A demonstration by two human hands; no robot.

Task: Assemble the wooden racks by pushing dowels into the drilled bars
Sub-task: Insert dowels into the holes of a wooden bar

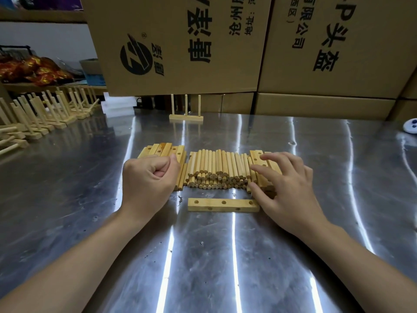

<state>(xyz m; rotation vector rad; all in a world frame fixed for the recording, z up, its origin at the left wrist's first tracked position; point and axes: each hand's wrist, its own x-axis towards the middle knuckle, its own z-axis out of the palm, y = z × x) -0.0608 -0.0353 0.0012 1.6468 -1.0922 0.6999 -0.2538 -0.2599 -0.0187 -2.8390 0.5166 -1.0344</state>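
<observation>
Drilled bar (223, 204) between fisted left hand (151, 177), splayed right hand (286, 184), dowels (216, 170) behind

Location, as I read it over the feed: small assembly workshop doubling as a stockroom.

Worktop: scratched steel table (225, 267) under both hands, with glare streaks across it.

Raw stock: heap of cut dowels (216, 170) between the left hand (149, 179) and the right hand (286, 188). Drilled bars (164, 152) stacked at the left hand, more beneath the right hand's fingers. 1 loose bar (223, 204) just on the near side of the right hand.

Finished goods: 1 upright rack (186, 109) with 3 dowels, well beyond the hands. Many finished racks (45, 109) lined up far out past the left hand.

Storage: printed cardboard cartons (180, 41) stacked along the table's far edge, beyond everything else.
</observation>
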